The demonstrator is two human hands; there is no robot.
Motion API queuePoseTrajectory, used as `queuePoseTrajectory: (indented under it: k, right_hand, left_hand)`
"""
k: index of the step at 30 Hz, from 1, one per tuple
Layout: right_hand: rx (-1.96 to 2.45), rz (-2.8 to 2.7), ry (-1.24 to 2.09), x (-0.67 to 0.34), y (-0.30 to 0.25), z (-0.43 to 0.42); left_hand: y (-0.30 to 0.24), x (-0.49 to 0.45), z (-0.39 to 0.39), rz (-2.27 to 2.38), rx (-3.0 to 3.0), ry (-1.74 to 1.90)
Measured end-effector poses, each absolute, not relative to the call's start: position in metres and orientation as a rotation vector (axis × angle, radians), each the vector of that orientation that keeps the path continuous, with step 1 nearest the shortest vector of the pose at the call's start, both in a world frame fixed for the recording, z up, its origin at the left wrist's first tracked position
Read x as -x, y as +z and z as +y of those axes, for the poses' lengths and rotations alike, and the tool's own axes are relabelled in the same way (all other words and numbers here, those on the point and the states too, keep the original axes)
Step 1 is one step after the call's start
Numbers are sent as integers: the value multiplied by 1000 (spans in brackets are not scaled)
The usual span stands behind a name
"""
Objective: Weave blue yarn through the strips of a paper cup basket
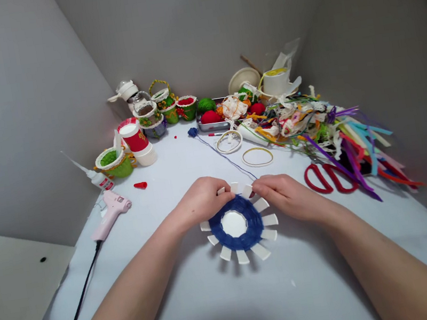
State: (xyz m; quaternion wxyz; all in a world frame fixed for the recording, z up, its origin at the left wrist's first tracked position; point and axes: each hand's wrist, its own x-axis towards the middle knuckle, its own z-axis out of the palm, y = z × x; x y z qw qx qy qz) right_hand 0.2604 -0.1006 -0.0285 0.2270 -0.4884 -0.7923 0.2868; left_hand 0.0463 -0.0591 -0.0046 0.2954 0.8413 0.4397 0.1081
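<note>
Weaving stage of a cup basket, seen from the head camera. A cut paper cup [234, 224] lies flat on the white table [205, 312] just in front of the person, its wall slit into strips that splay outward like spokes. A ring of blue yarn [217, 233] is already woven around the base. The left hand [203, 199] pinches the strips at the far edge and steadies the piece. The right hand [286, 197] has its fingertips closed narrowly, apparently on the working strand, which runs away across the table to a small yarn ball [192, 132]. The step in hand appears to be threading the strand over and under successive strips. The next move probably calls for lifting the adjacent strip, passing the strand behind it under even tension, and turning the cup. Red scissors [330, 179] lie near the right hand. A pink glue gun [110, 211] lies well to the left.
</note>
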Motion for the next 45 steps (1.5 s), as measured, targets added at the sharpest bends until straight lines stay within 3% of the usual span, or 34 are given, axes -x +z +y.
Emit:
queuePoseTrajectory:
  k: [7,17,36,40,45]
  right_hand:
    - [1407,-2132,581,-266,-25,-103]
    - [1083,-2204,281,-258,-18,-111]
    - [1397,-2094,773,-252,-41,-98]
    - [1345,-2154,789,-251,-37,-99]
    - [1196,-2380,705,-250,-29,-104]
  left_hand:
    - [-6,-41,-54,1270,-2318,270]
    - [-3,-39,-49,1434,-2231,281]
    - [0,-28,-39,1418,-2098,181]
    - [13,-21,-45,1293,-2182,15]
    - [19,-27,-59,1092,-2344,146]
